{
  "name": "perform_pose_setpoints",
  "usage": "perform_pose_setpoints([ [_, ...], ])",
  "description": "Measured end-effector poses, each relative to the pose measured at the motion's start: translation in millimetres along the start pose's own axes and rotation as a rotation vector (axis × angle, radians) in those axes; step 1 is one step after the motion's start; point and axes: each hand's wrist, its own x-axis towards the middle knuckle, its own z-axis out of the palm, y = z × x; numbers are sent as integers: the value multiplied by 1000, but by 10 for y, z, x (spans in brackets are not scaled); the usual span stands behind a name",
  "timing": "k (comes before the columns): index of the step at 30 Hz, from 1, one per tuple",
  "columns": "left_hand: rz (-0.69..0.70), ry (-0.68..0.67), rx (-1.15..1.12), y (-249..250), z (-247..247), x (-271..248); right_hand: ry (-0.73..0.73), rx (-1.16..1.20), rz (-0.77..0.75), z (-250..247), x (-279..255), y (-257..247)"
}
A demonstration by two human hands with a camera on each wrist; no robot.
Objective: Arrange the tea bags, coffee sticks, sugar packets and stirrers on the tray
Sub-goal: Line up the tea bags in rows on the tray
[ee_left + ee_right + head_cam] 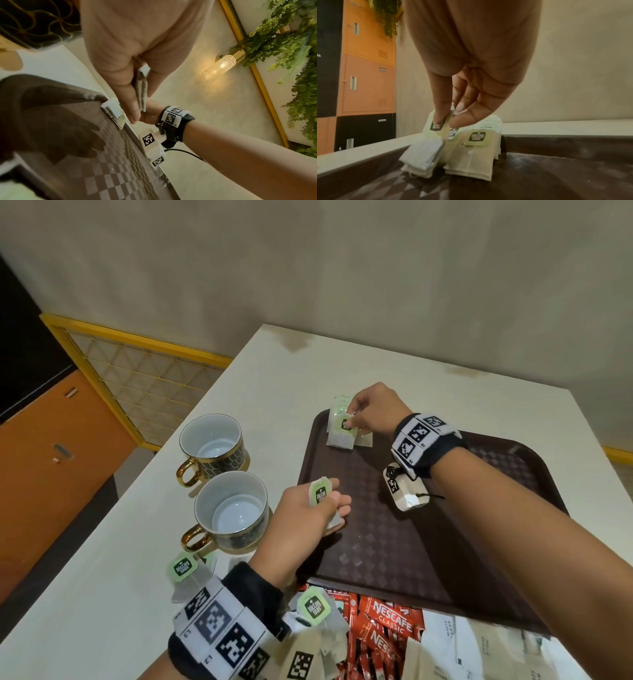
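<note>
Two cups with gold handles and dark, gold-lined patterned sides, standing side by side on the pale table (pixel 274 364): far cup (pixel 211 444), near cup (pixel 231 510), both upright and showing white insides. Brownish stains on the table's far edge (pixel 296 344). Beyond the table's left side, a yellow-framed lattice panel (pixel 137 378) against the beige wall (pixel 308 261). Further left, orange and black lockers (pixel 368 81) with small slots and vents. In the left wrist view, a lit glass wall lamp (pixel 221 66) on a brass mount, beside a gold trim strip (pixel 257 75) and hanging green foliage (pixel 291 47).
</note>
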Motion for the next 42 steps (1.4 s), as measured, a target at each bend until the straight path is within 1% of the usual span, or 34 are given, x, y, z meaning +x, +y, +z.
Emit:
perform_pose_setpoints([
  [5,-7,-3,-10,-7,-14,17,-25,-33,-8,21,81,11],
  [8,-17,-19,-29,-4,-7,23,-40,59,-15,-70,52,30],
  [11,-60,-34,-69,0,2,32,-124,103,15,-268,-11,81],
  [14,-126,-70,-102,-3,13,54,-217,-13,64,-340,-55,164],
  [16,-164,-113,-92,-6,28,66,-187,-56,91,-291,-22,223],
  [20,-204,-179,-49,-17,44,76,-72,-63,109,-201,77,275],
  [26,-186,-180,4,-35,20,88,-24,-148,51,-178,54,216],
  [28,-179,-163,-7,-21,10,82,24,-131,16,-218,-13,182],
  [30,-168,-128,-46,6,-2,83,54,-68,-53,-270,-176,94],
  [31,-152,-106,-53,22,-5,92,14,-13,-90,-290,-291,24],
  [32,-128,-84,-41,35,-11,107,-78,44,-119,-303,-416,-45],
  [35,-48,-45,-2,88,-2,142,-500,126,-161,-298,-755,-193],
  [36,-30,-34,-3,105,3,154,-596,131,-167,-286,-818,-208],
  [37,-18,-24,-3,126,11,158,-638,136,-180,-273,-852,-209],
  [38,-13,-17,1,143,18,158,-624,146,-190,-267,-868,-210],
  [39,-10,-13,10,154,24,151,-565,166,-187,-268,-858,-202],
  [42,29,8,140,149,-5,81,-299,285,-79,-258,-695,-102],
])
